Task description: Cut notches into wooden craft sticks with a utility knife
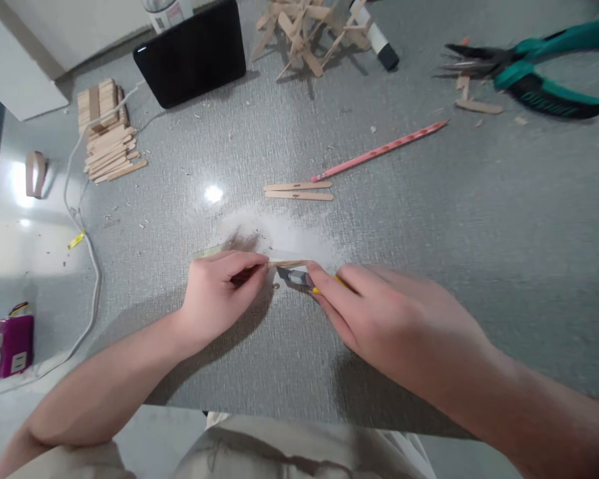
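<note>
A wooden craft stick (290, 263) is held level near the front of the table, its left end pinched between the thumb and fingers of my left hand (224, 286). My right hand (379, 309) is closed round a yellow utility knife (297, 277). The knife's blade points left and lies just under or against the stick; I cannot tell whether it is cutting in. A fingertip of my right hand is at the stick's right end. Beyond my hands, two craft sticks (298, 195) with small dark marks at their middles lie side by side.
A pink pencil (379, 152) lies past the two sticks. Green-handled pliers (529, 73) are at the far right. At the back are a black phone or tablet (192, 56), a pile of joined sticks (304, 30) and stacked craft sticks (110, 150). A white cable (94, 266) runs down the left.
</note>
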Action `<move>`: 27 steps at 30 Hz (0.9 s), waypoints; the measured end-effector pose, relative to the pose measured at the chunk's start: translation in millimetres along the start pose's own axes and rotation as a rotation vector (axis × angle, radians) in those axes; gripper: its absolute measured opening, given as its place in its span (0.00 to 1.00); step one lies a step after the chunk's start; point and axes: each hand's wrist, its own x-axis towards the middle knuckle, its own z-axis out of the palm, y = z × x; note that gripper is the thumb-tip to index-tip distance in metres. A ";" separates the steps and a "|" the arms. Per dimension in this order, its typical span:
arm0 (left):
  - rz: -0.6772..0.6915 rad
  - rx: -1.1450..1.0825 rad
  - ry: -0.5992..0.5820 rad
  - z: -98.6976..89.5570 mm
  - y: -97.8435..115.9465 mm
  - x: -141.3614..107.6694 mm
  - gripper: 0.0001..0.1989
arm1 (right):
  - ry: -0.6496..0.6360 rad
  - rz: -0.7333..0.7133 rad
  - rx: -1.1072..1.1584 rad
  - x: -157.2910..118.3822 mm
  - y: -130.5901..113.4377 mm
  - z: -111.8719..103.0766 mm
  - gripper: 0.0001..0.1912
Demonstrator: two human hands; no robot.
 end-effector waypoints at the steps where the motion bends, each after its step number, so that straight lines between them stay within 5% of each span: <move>1: 0.003 0.002 0.000 -0.1 0.2 0.1 0.04 | 0.002 0.002 0.000 -0.2 0.1 -0.2 0.14; 27: -0.108 -0.079 -0.137 -0.5 8.6 5.7 0.07 | -0.045 0.058 -0.093 9.0 -6.5 -13.0 0.18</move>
